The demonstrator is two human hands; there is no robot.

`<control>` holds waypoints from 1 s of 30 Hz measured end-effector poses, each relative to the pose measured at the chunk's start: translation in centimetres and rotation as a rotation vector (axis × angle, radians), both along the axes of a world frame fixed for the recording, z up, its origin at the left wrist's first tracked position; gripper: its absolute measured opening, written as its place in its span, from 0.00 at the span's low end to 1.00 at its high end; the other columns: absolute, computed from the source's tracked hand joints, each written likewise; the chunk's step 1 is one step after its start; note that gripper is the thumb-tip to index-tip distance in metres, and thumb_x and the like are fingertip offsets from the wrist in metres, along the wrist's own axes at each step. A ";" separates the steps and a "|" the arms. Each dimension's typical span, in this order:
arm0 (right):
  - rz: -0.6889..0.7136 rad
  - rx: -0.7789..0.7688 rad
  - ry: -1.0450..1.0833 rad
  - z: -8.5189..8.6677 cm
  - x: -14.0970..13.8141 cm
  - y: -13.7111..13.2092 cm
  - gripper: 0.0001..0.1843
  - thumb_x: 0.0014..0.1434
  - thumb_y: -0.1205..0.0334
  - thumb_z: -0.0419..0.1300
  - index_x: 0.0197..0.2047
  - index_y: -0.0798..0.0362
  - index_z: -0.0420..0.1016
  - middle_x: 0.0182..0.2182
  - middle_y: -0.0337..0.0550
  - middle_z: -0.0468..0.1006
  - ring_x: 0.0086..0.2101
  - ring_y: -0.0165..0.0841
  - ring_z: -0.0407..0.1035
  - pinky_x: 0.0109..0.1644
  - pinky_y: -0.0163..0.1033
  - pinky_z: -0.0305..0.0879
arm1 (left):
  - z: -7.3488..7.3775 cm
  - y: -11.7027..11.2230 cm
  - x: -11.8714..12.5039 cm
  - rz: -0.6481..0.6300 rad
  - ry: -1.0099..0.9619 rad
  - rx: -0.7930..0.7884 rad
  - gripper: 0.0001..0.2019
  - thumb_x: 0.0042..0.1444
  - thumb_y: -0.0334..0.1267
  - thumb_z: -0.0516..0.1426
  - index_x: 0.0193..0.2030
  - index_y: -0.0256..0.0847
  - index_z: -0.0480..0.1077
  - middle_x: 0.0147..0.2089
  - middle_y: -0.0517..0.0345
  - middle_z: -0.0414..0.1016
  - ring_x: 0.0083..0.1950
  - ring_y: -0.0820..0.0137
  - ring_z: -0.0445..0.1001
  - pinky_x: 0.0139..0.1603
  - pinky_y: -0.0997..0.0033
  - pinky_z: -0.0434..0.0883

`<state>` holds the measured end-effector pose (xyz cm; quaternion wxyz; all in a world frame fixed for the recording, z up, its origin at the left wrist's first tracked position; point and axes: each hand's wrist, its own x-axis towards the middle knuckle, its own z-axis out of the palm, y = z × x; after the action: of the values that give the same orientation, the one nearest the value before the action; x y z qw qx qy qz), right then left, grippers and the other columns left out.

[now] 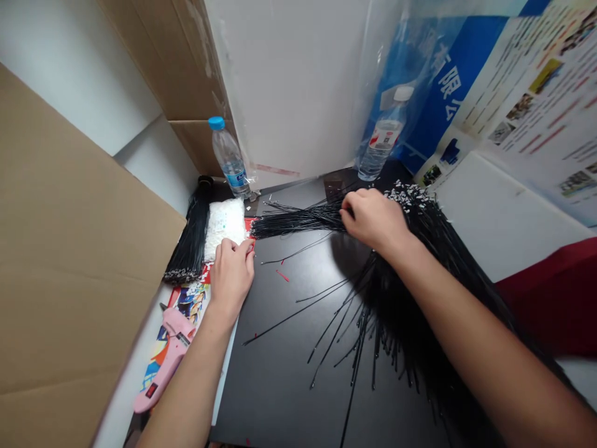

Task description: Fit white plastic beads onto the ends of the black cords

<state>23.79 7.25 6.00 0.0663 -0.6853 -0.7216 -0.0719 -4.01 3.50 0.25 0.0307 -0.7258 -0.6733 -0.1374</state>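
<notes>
Beside the white rectangular packet (226,218), the left hand (231,277) curls; right of it, the right hand (377,216) bends over thin black wires (298,221). I cannot tell what either pinches.

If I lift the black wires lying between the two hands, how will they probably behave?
The black wires would probably flex yet keep some springiness, since the thin strands lie mostly straight with slight curves. They may splay or slip apart, as several cross loosely and no tie shows around them.
</notes>
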 end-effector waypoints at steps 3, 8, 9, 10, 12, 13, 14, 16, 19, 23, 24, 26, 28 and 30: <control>0.187 -0.037 0.006 -0.5 -2.6 0.6 0.12 0.66 0.63 0.52 0.42 0.55 0.77 0.44 0.53 0.79 0.44 0.42 0.69 0.38 0.41 0.61 | 0.1 -0.2 0.3 0.043 0.070 -0.029 0.16 0.68 0.38 0.50 0.55 0.44 0.76 0.44 0.44 0.68 0.47 0.56 0.70 0.38 0.63 0.70; 0.431 -0.090 0.041 -1.3 -7.3 0.9 0.14 0.68 0.64 0.49 0.45 0.56 0.76 0.45 0.53 0.79 0.46 0.42 0.69 0.41 0.41 0.62 | 0.3 -0.2 0.6 0.078 0.146 -0.010 0.17 0.68 0.37 0.48 0.52 0.42 0.77 0.44 0.42 0.69 0.47 0.53 0.69 0.35 0.62 0.69; 0.465 -0.096 0.045 -1.5 -8.2 1.0 0.14 0.69 0.65 0.49 0.46 0.56 0.76 0.45 0.53 0.79 0.46 0.42 0.69 0.41 0.41 0.63 | 0.3 -0.2 0.6 0.077 0.152 -0.009 0.16 0.68 0.37 0.48 0.50 0.42 0.77 0.44 0.42 0.70 0.47 0.54 0.69 0.35 0.63 0.69; 0.493 -0.102 0.048 -1.8 -9.0 1.1 0.15 0.68 0.66 0.48 0.47 0.56 0.76 0.46 0.53 0.79 0.46 0.42 0.69 0.42 0.41 0.64 | 0.4 -0.2 0.6 0.080 0.155 -0.011 0.15 0.68 0.37 0.49 0.49 0.43 0.77 0.44 0.42 0.70 0.48 0.54 0.70 0.34 0.64 0.69; 0.528 -0.107 0.047 -2.5 -10.4 1.4 0.15 0.68 0.68 0.49 0.48 0.56 0.75 0.47 0.54 0.79 0.47 0.43 0.69 0.43 0.42 0.65 | 0.5 -0.1 0.6 0.082 0.157 -0.023 0.14 0.67 0.36 0.49 0.47 0.43 0.77 0.44 0.43 0.70 0.48 0.55 0.70 0.34 0.64 0.69; 0.535 -0.104 0.046 -2.9 -11.0 1.7 0.14 0.67 0.68 0.49 0.49 0.56 0.75 0.47 0.54 0.78 0.48 0.43 0.68 0.43 0.42 0.66 | 0.5 -0.1 0.6 0.083 0.155 -0.030 0.14 0.67 0.36 0.49 0.47 0.43 0.77 0.44 0.43 0.70 0.48 0.55 0.70 0.34 0.64 0.69; 0.535 -0.098 0.045 -3.2 -11.5 1.9 0.14 0.67 0.68 0.49 0.50 0.56 0.75 0.47 0.55 0.78 0.48 0.43 0.68 0.44 0.42 0.66 | 0.5 0.0 0.6 0.083 0.153 -0.037 0.14 0.67 0.36 0.49 0.46 0.43 0.76 0.44 0.43 0.70 0.48 0.55 0.70 0.34 0.64 0.69; 0.515 -0.076 0.042 -3.8 -12.2 2.3 0.15 0.67 0.69 0.49 0.51 0.57 0.74 0.48 0.56 0.77 0.49 0.44 0.67 0.43 0.42 0.67 | 0.5 0.0 0.6 0.074 0.141 -0.036 0.13 0.67 0.36 0.49 0.46 0.42 0.76 0.45 0.43 0.69 0.48 0.55 0.70 0.35 0.64 0.69; 0.475 -0.066 0.034 -3.9 -12.4 2.7 0.15 0.67 0.69 0.49 0.51 0.57 0.73 0.49 0.57 0.76 0.50 0.44 0.66 0.42 0.42 0.67 | 0.5 0.0 0.4 0.042 0.078 -0.011 0.12 0.66 0.37 0.51 0.45 0.40 0.75 0.46 0.43 0.69 0.49 0.56 0.71 0.36 0.64 0.69; 0.408 -0.104 0.020 -3.2 -11.0 2.6 0.16 0.67 0.70 0.48 0.51 0.54 0.74 0.50 0.54 0.76 0.50 0.43 0.66 0.40 0.41 0.66 | 0.7 -0.4 0.3 0.011 -0.050 0.020 0.10 0.65 0.36 0.52 0.45 0.39 0.74 0.48 0.45 0.68 0.46 0.58 0.73 0.36 0.64 0.69; 0.379 -0.105 0.019 -3.1 -10.5 2.5 0.16 0.67 0.71 0.47 0.50 0.54 0.74 0.49 0.53 0.77 0.50 0.43 0.66 0.39 0.41 0.65 | 0.8 -0.5 0.4 -0.001 -0.079 0.023 0.10 0.64 0.36 0.52 0.45 0.39 0.74 0.48 0.45 0.68 0.46 0.59 0.73 0.37 0.64 0.70; 0.327 -0.108 0.020 -2.8 -9.5 2.5 0.16 0.67 0.71 0.47 0.49 0.53 0.74 0.48 0.52 0.78 0.49 0.42 0.67 0.38 0.41 0.63 | 1.1 -0.9 0.5 -0.023 -0.133 0.022 0.08 0.64 0.35 0.53 0.43 0.39 0.73 0.48 0.46 0.70 0.46 0.60 0.74 0.37 0.65 0.70; 0.307 -0.123 0.030 -2.8 -8.9 2.4 0.15 0.67 0.70 0.48 0.48 0.53 0.75 0.47 0.50 0.78 0.48 0.41 0.68 0.37 0.41 0.62 | 1.2 -1.2 0.6 -0.054 -0.179 0.018 0.07 0.63 0.34 0.53 0.42 0.40 0.72 0.47 0.48 0.72 0.45 0.62 0.74 0.39 0.65 0.70; 0.320 -0.143 0.047 -2.8 -8.9 2.2 0.14 0.67 0.69 0.49 0.48 0.52 0.75 0.48 0.49 0.78 0.48 0.40 0.69 0.38 0.41 0.62 | 1.2 -1.3 0.6 -0.100 -0.208 0.020 0.06 0.63 0.32 0.52 0.40 0.41 0.71 0.44 0.50 0.74 0.44 0.63 0.74 0.41 0.65 0.71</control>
<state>14.87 9.47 3.18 0.0449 -0.5660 -0.8231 0.0073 -3.45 2.22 1.41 -0.0390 -0.7401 -0.6344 -0.2198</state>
